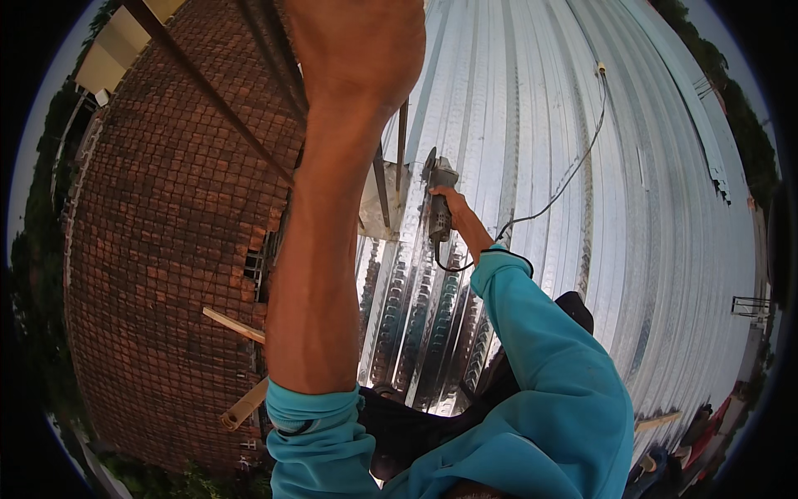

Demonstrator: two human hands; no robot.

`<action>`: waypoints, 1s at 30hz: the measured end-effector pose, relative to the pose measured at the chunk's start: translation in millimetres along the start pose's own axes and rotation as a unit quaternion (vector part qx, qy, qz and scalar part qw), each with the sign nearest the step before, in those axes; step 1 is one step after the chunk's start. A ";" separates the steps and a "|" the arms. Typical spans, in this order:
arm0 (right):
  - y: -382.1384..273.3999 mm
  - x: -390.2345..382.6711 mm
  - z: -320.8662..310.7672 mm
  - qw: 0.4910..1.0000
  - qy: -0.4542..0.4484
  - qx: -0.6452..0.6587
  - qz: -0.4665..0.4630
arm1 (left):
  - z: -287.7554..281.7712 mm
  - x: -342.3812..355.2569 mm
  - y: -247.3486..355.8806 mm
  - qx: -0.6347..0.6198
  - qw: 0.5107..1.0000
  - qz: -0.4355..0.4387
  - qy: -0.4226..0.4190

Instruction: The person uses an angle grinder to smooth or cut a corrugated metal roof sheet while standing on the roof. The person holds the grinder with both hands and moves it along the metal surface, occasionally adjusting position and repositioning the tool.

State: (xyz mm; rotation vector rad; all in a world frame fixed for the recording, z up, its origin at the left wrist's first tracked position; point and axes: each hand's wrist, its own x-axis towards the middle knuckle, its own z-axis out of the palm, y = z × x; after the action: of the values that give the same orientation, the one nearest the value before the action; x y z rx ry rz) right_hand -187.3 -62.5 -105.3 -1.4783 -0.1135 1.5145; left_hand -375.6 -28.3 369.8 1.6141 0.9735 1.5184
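"Ribbed and silvery, the metal roof [532, 125] is spreading across the middle and right, and a brown tiled roof [166, 216] is lying to its left. What's the person handling?"

"An angle grinder [439, 223], sitting over the left part of the metal roof. The right hand [453, 201] is gripping it, its fingers closing around the body."

"Which way is it pointing?"

"Its long axis is running nearly parallel to the metal roof's ribs. The head is pointing away from the person, with the disc [431, 158] standing almost edge-on at its left side. A dark cord [453, 269] is leaving the near end and curving right, toward the wrist. Whether the disc is touching metal, I'm not managing to tell."

"And the left hand [366, 41]?"

"It's looming close to the camera, covering part of the metal roof's left side. Its fingers aren't showing, so I can't tell their state."

"Anything else?"

"A yellowish connector [601, 68] is lying on the metal roof's far part, and dark bars [224, 108] are slanting to its left."
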 end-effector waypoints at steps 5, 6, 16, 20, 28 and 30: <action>1.7 0.3 5.8 1.000 0.005 -0.008 -0.006 | -2.5 -2.3 1.0 -0.024 1.000 0.011 -0.009; 0.9 -1.8 7.4 1.000 0.007 -0.012 -0.006 | -2.4 -1.1 -3.1 -0.041 0.999 0.027 -0.008; -7.1 -15.7 18.0 1.000 0.000 -0.031 -0.001 | 1.3 1.3 -11.6 -0.100 0.993 0.069 0.004; -6.4 -0.9 4.6 1.000 0.008 -0.025 -0.002 | 2.2 3.5 -10.5 -0.090 0.994 0.056 -0.011; 1.6 20.0 -8.5 1.000 0.004 -0.029 -0.005 | 1.6 2.2 -11.7 -0.095 0.993 0.065 -0.014; 3.8 23.4 -5.0 0.999 0.001 -0.032 0.002 | 1.0 4.0 -15.2 -0.095 0.991 0.089 -0.011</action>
State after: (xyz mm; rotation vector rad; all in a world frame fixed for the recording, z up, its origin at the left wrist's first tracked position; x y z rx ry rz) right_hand -180.2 -51.5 -125.7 -1.5329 -0.1593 1.5247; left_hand -375.3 -17.7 358.2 1.6115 0.6652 1.6535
